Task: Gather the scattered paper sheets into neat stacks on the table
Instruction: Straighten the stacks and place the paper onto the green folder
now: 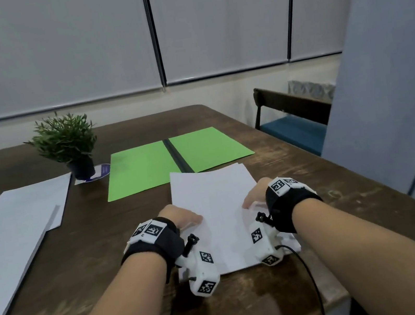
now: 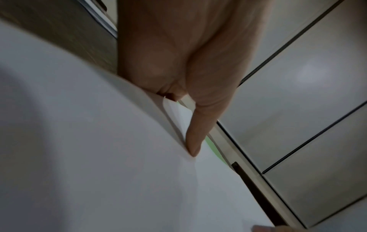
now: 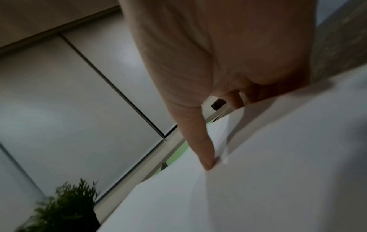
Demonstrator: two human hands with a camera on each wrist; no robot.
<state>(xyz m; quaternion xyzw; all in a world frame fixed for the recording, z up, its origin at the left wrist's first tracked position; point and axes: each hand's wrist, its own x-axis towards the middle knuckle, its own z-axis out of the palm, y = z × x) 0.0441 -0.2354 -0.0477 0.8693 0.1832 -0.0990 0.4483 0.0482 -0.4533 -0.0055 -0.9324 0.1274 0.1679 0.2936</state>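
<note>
My fingers pinch the side edges of the small white paper stack point(image 1: 216, 210), left hand point(image 1: 183, 217) and right hand point(image 1: 255, 194); loose white sheets point(image 1: 18, 213) at the brown table's point(image 1: 312, 167) left remain ungathered.

On my dark wooden table point(image 1: 123, 254) I note an open green folder point(image 1: 145, 167), a small potted green plant point(image 1: 66, 142), and a blue-seated chair point(image 1: 295, 129) alongside.

Head view: even, soft indoor light, sharp, wide-angle bending at edges. Both wrist views dim, grainy, motion-blurred; glare patch on blinds point(image 2: 309, 73); paper sheets point(image 3: 278, 172) shadowed near lens.
</note>
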